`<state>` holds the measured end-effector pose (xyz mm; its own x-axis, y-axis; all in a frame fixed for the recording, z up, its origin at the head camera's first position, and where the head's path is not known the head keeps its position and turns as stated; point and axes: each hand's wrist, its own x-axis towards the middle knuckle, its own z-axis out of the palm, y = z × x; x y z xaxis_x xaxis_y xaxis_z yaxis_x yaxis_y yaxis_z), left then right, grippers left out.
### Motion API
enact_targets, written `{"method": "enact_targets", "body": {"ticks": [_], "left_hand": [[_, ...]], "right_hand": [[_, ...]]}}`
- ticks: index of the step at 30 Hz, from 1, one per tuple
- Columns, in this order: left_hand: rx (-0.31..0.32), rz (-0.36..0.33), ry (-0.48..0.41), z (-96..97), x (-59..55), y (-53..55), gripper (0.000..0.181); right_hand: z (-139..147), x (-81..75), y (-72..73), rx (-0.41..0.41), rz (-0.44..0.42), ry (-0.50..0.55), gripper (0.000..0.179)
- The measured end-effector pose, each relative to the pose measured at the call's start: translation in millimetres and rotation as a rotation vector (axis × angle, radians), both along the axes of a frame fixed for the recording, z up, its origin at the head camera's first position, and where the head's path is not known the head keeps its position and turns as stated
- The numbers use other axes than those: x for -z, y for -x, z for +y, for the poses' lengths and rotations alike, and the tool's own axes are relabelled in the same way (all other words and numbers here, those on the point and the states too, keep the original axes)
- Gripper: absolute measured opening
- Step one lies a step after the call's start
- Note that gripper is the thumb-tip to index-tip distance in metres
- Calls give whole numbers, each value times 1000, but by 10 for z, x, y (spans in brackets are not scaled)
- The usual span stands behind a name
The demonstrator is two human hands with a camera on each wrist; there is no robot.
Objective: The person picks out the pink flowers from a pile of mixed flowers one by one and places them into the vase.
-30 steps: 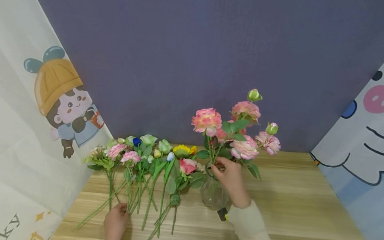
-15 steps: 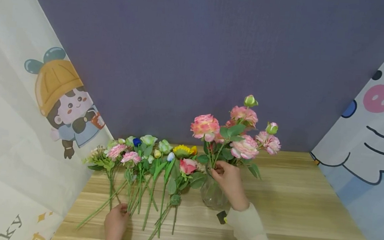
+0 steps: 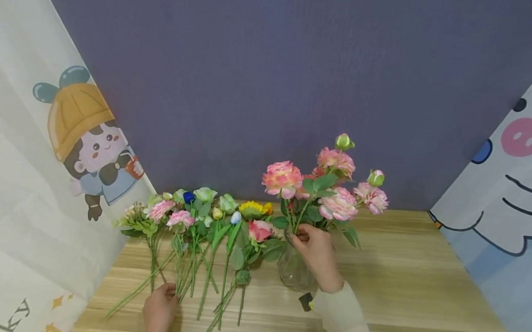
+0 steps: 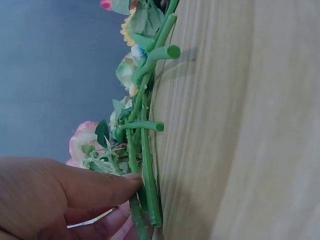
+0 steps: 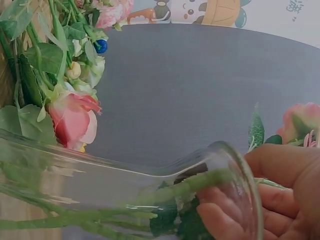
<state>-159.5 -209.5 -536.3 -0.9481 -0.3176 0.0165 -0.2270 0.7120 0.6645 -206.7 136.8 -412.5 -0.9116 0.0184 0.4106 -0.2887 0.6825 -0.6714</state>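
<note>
Beside the row of flowers, my left hand [image 3: 160, 309] pinches a green flower stem [image 4: 133, 159] low on its length, thumb on top in the left wrist view. My right hand [image 3: 319, 256] is at the mouth of the clear glass vase [image 3: 296, 275], gripping the stem of a pink peony spray [image 3: 283, 178]. Some of its fingers show through the glass just inside the rim in the right wrist view. Green stems [image 5: 75, 218] stand inside the vase. Paler pink peonies [image 3: 339, 204] lean out of it to the right.
Artificial flowers lie in a row on the wooden table [image 3: 423, 300]: a sunflower [image 3: 252, 210], a pink rose [image 3: 260, 230], a blue bud [image 3: 188, 197] and several others. A small black piece [image 3: 305, 301] lies near the vase. A dark panel [image 3: 271, 84] stands behind.
The peony spray has sunk lower into the vase and shifted slightly left, with my right hand lowering a little alongside it. My left hand has stayed nearly still.
</note>
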Motion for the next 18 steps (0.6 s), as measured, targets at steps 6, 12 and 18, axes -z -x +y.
{"method": "enact_targets", "body": {"ticks": [6, 12, 18], "left_hand": [[-12, -30, -17, -21, 20, 13, 25], [-3, -38, -14, -47, 37, 8, 25], [-3, -41, -18, -51, 39, 7, 27]], "right_hand": [[-9, 12, 6, 11, 5, 2, 14], [-19, 6, 1, 25, -5, -14, 17], [-18, 8, 10, 21, -10, -7, 18]]}}
